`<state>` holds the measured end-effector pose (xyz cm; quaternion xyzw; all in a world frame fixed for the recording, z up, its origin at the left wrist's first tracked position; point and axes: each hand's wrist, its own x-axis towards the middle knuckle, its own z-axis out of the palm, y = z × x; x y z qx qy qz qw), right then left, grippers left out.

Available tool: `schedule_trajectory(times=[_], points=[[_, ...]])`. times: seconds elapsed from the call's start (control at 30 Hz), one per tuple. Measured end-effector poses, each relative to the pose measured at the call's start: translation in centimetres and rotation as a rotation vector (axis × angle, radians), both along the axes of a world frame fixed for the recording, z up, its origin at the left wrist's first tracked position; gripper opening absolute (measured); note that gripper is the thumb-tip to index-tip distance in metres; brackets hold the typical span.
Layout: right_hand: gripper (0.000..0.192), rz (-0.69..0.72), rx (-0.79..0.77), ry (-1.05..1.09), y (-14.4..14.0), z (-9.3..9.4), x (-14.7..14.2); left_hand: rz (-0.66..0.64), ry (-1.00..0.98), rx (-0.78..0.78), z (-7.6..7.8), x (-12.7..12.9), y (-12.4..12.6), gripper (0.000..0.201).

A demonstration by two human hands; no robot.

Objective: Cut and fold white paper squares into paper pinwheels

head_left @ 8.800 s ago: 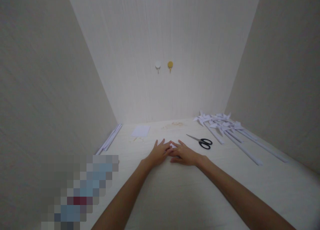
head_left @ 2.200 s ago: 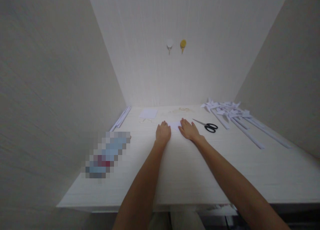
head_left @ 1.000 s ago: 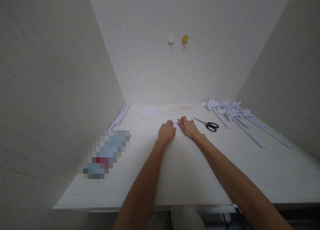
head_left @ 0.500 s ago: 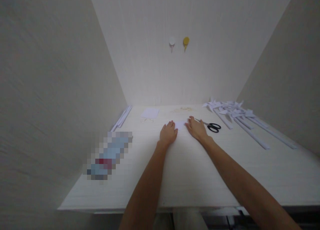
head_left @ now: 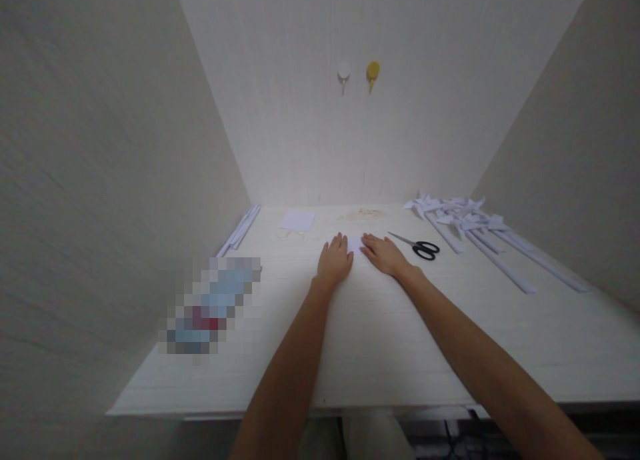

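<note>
A small piece of white paper lies flat on the white table, partly covered by my hands. My left hand rests on its left side, palm down with the fingers stretched out. On the paper's right side lies my right hand, fingers extended and touching it. Just right of that hand are black-handled scissors, lying on the tabletop with the blades pointing left.
Several paper pinwheels on rolled paper sticks are heaped at the back right. A white paper sheet lies at the back left. Rolled paper sticks line the left wall, behind a pixelated item. Two hooks hang on the back wall.
My right hand has moved left, closer to my left hand, and now covers more of the paper. The view has tilted slightly; the scissors and pinwheels stay in place.
</note>
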<state>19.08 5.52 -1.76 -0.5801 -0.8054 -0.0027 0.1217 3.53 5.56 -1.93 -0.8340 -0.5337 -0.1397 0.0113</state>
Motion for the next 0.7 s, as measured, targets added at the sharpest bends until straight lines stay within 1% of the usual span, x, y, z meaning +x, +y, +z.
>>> schedule_trajectory(times=[0.17,0.27,0.37,0.5,0.7], points=[[0.040,0.037,0.010,-0.015,-0.2,0.3,-0.8,-0.134,-0.014,-0.006,0.1,0.1,-0.1,0.048],[0.040,0.030,0.003,-0.012,-0.3,0.5,-1.3,-0.141,-0.031,-0.038,0.0,0.2,0.0,0.048],[0.042,-0.018,0.006,-0.004,-0.4,0.8,-1.6,-0.103,-0.071,-0.044,0.0,0.2,0.2,0.046],[0.044,-0.067,0.004,-0.002,-0.7,1.2,-1.8,-0.005,-0.147,-0.066,0.2,-0.1,0.2,0.042],[0.044,-0.081,-0.014,-0.009,-0.8,1.2,-1.8,0.132,-0.206,-0.079,0.7,-2.3,0.1,0.041]])
